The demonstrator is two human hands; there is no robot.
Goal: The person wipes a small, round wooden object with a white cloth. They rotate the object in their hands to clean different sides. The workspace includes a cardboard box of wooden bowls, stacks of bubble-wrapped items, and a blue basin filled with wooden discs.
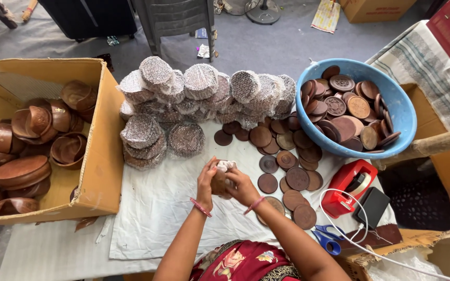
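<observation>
Centrally, near the front edge of the worktop (152,208), covered in white cloth, both hands meet over one small stack of brown wooden discs (220,183). Left hand (206,179) cups the stack from its side, fingers curled, grip clamped on it. Right hand (241,186) closes on the other side, its fingertips pinching a wad of white wrap (225,165) gathered at the top of the stack. Pink bangles on both wrists.

Toward the back edge: a heap of wrapped stacks (204,93), patterned film over dark discs, several more piled at the left of the cloth. Loose wooden discs (287,161) spread flat over the right half of the cloth, some carved. Blue plastic basin (402,112) at the back right corner, filled with more discs. Red tape dispenser (347,184) at the right edge, a black device with white cable just beside it, blue-handled scissors (326,239) near the front right corner. Cardboard box (103,156) off the left edge, holding brown wooden bowls (24,171).
</observation>
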